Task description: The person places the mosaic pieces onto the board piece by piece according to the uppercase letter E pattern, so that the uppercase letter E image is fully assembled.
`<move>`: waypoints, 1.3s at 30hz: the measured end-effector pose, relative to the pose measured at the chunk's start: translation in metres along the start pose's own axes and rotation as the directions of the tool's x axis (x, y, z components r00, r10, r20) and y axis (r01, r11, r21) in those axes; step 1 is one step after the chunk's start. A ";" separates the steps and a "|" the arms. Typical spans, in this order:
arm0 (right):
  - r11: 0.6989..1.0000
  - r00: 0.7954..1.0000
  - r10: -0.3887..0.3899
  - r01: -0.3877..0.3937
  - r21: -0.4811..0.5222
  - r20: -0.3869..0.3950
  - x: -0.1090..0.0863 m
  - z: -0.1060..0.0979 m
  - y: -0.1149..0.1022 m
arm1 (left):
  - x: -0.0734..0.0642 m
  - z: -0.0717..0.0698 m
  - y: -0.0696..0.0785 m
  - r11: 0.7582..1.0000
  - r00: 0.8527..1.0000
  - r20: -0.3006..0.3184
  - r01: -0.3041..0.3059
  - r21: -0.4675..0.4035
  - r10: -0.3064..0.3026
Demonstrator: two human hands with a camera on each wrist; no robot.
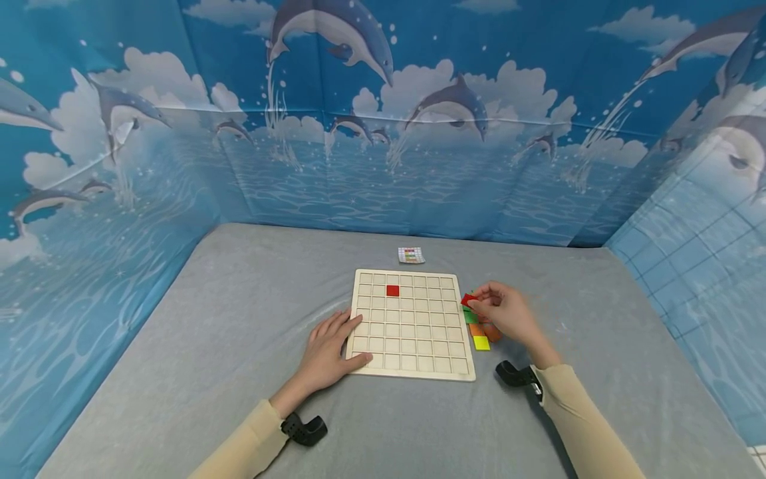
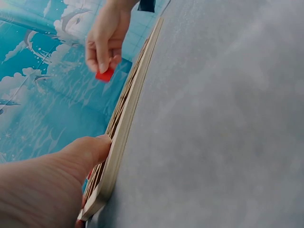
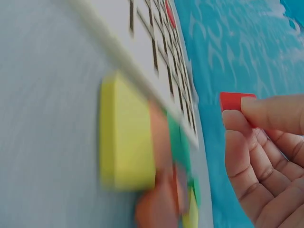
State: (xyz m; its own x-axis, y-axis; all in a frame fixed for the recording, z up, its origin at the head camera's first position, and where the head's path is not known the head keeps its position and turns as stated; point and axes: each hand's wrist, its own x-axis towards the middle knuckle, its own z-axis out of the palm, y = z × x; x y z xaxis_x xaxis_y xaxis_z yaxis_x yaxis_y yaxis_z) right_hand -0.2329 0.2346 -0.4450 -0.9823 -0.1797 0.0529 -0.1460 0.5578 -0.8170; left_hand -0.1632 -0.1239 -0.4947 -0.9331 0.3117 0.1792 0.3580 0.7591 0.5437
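A pale wooden grid board [image 1: 408, 326] lies on the table, with one red tile [image 1: 392, 291] in a cell near its far edge. My left hand [image 1: 328, 349] rests on the board's left side, thumb and fingertips over the rim; in the left wrist view the thumb [image 2: 92, 149] lies along that edge. Beyond the board's right edge, my right hand [image 1: 505, 311] pinches another red tile [image 3: 232, 101] between thumb and fingers, raised above a group of coloured tiles. Among those are a yellow tile [image 1: 481, 343], an orange tile [image 1: 476, 330] and a green tile [image 1: 471, 317].
A small card [image 1: 411, 255] with a coloured grid pattern lies just past the board's far edge. Grey cloth [image 1: 251, 319] covers the table. A blue curtain [image 1: 359, 179] printed with dolphins stands behind and along the sides.
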 end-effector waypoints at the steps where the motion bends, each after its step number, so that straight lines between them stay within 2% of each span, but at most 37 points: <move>1: 1.000 1.000 -0.011 0.011 0.007 0.005 0.004 0.005 -0.004 | 0.000 0.000 0.000 1.000 1.000 -0.001 0.000 0.001 0.000; 7: 0.997 0.996 -0.077 0.076 0.022 0.038 0.027 0.032 -0.023 | -0.001 -0.001 -0.001 1.000 1.000 -0.001 -0.002 0.005 0.002; 13: 0.992 0.990 -0.126 0.126 0.007 0.061 0.048 0.058 -0.028 | 0.000 0.000 0.001 1.000 1.000 0.000 -0.006 0.009 0.006; 21: 0.989 0.985 -0.150 0.151 -0.006 0.087 0.059 0.080 -0.037 | 0.000 0.001 0.000 1.000 1.000 0.002 -0.001 0.001 0.001; 27: 0.986 0.985 -0.158 0.162 -0.045 0.075 0.064 0.089 -0.039 | 0.000 0.001 0.000 1.000 1.000 -0.006 -0.004 -0.002 0.004; 39: 0.981 0.984 -0.156 0.165 -0.103 0.082 0.062 0.089 -0.036 | 0.000 0.002 -0.001 1.000 1.000 -0.007 -0.002 -0.002 0.002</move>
State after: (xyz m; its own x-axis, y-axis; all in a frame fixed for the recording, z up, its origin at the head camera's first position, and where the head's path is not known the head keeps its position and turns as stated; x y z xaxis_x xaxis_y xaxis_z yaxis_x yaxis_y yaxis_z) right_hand -0.2784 0.1312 -0.4632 -0.9343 -0.3309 0.1326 -0.3170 0.6011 -0.7337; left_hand -0.1629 -0.1234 -0.4966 -0.9327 0.3093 0.1856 0.3596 0.7574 0.5450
